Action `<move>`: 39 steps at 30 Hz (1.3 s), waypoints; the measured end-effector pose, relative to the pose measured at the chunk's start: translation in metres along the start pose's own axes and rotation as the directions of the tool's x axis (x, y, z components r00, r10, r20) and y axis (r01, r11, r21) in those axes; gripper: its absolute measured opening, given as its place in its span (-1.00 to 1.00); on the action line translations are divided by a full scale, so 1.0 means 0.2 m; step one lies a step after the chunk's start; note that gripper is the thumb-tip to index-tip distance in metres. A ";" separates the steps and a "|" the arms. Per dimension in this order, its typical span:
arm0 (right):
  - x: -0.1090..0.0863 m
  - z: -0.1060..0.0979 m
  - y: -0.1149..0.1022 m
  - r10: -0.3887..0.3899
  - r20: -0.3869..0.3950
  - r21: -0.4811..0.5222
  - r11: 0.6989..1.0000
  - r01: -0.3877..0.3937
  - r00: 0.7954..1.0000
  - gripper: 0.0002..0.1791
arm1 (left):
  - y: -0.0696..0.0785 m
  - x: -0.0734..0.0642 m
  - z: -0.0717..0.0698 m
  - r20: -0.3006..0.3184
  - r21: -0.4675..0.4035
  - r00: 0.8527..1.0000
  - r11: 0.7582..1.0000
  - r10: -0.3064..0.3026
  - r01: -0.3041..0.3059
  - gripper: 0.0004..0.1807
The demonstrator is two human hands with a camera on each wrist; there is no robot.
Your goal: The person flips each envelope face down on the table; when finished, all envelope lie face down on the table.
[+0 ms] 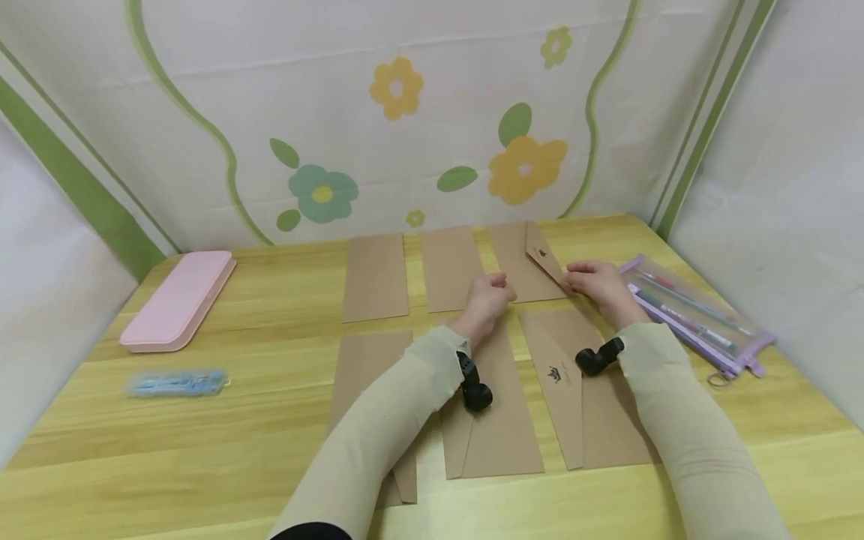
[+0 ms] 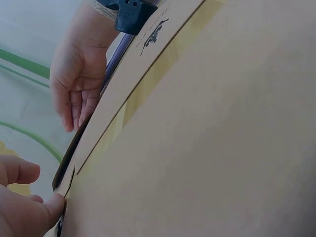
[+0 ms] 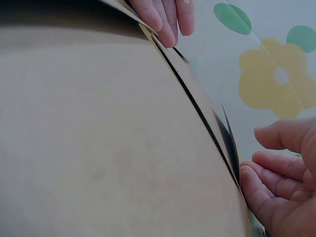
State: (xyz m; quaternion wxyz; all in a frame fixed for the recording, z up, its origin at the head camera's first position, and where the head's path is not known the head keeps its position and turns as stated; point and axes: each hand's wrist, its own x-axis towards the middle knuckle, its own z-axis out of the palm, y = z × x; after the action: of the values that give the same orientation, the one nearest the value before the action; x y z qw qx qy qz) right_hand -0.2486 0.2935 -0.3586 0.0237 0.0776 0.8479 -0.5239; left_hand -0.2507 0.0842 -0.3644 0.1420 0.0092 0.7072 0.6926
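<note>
Brown kraft envelopes lie in two rows of three. My right hand (image 1: 599,286) is at the raised flap of the back right envelope (image 1: 516,266). In the right wrist view its thumb stands apart from its fingers, which rest by the envelope edges. My left hand (image 1: 484,304) is near the lower left corner of that envelope, beside the back middle envelope (image 1: 451,266). Its thumb and index finger are apart in the left wrist view. Below the hands are the front middle envelope (image 1: 502,435) and the front right envelope (image 1: 607,424), whose flap bears a crown print.
On the left lie a pink pencil case (image 1: 178,300) and a small blue packet (image 1: 178,383). A clear purple-edged zip pouch (image 1: 702,307) holding pens lies at the right. The back left envelope (image 1: 375,277) and front left envelope (image 1: 367,367) complete the rows. A floral curtain (image 1: 432,112) stands behind.
</note>
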 end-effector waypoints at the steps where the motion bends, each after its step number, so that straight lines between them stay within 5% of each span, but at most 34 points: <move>1: 0.00 0.00 0.00 0.002 0.003 -0.007 1.000 -0.002 1.000 -0.42 | 0.00 0.00 0.00 0.003 0.001 1.000 1.000 -0.004 0.004 -0.43; 16: 0.01 -0.02 -0.02 0.059 0.068 0.099 0.993 -0.065 0.996 -0.42 | 0.04 0.01 -0.01 -0.013 -0.088 0.999 0.996 -0.030 0.028 -0.47; 30: 0.01 0.05 -0.06 0.010 0.149 0.109 0.994 -0.026 0.989 -0.42 | 0.04 -0.01 -0.03 -0.109 -0.076 0.990 0.992 0.092 -0.100 -0.55; 39: 0.02 0.12 -0.09 -0.017 0.195 0.142 0.990 -0.011 0.981 -0.44 | 0.03 -0.01 -0.08 -0.172 -0.178 0.973 0.967 0.154 -0.184 -0.53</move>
State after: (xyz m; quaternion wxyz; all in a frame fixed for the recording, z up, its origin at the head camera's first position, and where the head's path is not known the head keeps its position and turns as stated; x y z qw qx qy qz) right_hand -0.2567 0.2646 -0.3547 0.1005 0.0258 0.8020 -0.5883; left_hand -0.2539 0.0695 -0.3587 0.0263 0.0014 0.6424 0.7659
